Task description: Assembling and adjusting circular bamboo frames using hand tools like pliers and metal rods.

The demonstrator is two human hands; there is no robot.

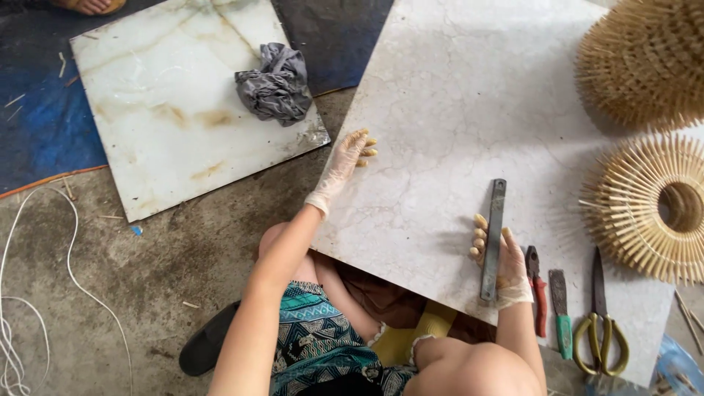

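- Two gloved hands are seen on a large pale marble tile [469, 110] that is propped across the person's lap.
- No packages, labels or signs can be made out; only a scrap of blue wrapping [678, 367] is glimpsed at the near right corner, its shape unclear.
- The left hand [345, 165] is stretched far forward with the arm nearly straight, and its fingers are curled over the tile's left edge, which is gripped.
- The right hand [502, 260] is held near the tile's near edge, wrist bent, and is clenched around a long flat grey metal bar [493, 238] that is laid lengthwise on the tile.
- Just right of that hand, a red-handled tool [537, 293], a green-handled blade [561, 304] and yellow-handled scissors [600, 315] are laid side by side.
- Two round bamboo-stick pieces [649, 205] are set at the far right.
- A crumpled grey cloth [275, 84] is left on a second tile [169, 117] at the far left.
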